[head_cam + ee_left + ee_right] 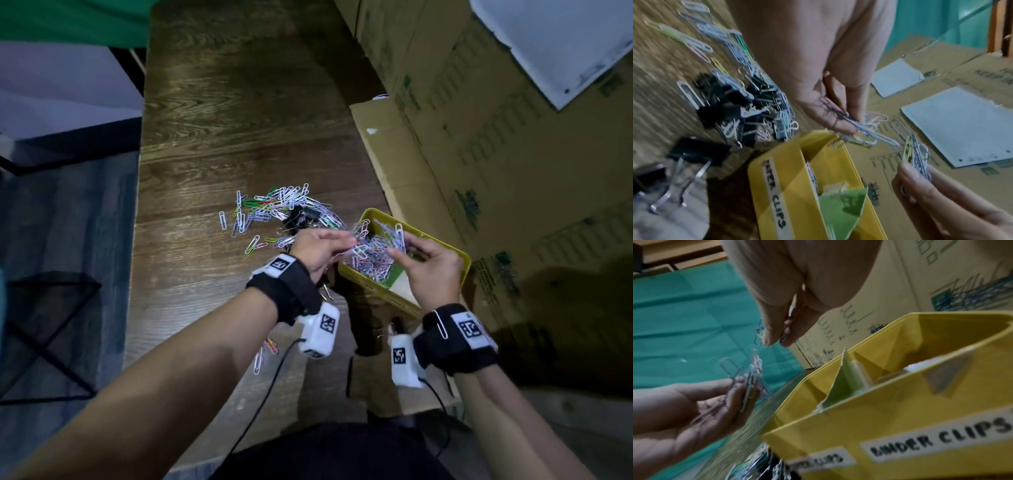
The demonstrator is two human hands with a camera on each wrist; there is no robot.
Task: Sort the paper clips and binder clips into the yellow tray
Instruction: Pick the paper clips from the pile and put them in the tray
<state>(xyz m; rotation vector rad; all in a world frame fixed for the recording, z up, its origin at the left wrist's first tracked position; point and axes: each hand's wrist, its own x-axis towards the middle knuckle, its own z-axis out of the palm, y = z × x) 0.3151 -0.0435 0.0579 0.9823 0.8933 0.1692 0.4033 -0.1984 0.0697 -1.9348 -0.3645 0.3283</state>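
Note:
The yellow tray (466, 264) sits at the table's right edge, split by a green card (842, 209), with labels reading PAPER CLIPS (774, 191) and BINDER CLIPS (939, 441). A heap of paper clips (371, 255) lies in its far compartment. Both hands hover over the tray. My left hand (346, 245) pinches a few paper clips (865, 136) at the fingertips. My right hand (400, 250) pinches a bunch of paper clips (917, 155). More coloured paper clips (274, 207) and black binder clips (725, 100) lie loose on the wooden table (239, 120).
Cardboard boxes (496, 154) stand close along the tray's right side. A large binder clip (694, 151) lies near the tray's front corner. A few clips (263, 353) lie near the table's front edge. One clip (440, 323) clings to my right wrist strap. A black wire stand (44, 335) is beyond the left edge.

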